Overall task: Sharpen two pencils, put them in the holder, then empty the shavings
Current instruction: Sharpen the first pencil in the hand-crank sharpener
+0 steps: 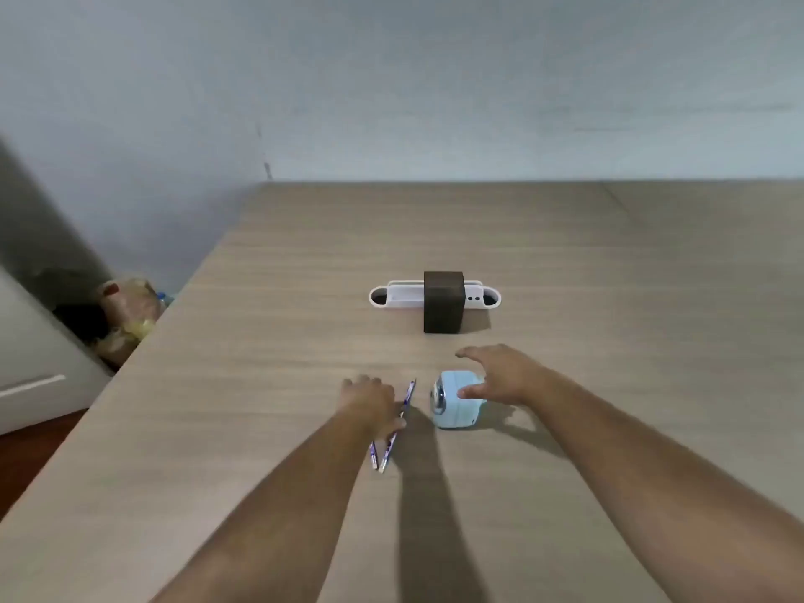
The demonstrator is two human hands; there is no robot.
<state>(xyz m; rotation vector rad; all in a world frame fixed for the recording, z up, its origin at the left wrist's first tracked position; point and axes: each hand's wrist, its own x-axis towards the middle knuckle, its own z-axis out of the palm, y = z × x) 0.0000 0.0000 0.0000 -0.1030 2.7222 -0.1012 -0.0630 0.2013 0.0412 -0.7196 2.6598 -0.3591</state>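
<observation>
Two blue-and-white patterned pencils lie side by side on the wooden table. My left hand rests on top of them with fingers curled down over their middle. Just to their right stands a light blue pencil sharpener with its round metal face toward the pencils. My right hand hovers over the sharpener's right side, fingers spread, thumb touching its top. Farther back stands a dark brown box-shaped holder in front of a white oblong tray.
A grey-blue wall rises behind the table's far edge. Off the table's left edge, plastic bags sit on the floor next to a white cabinet.
</observation>
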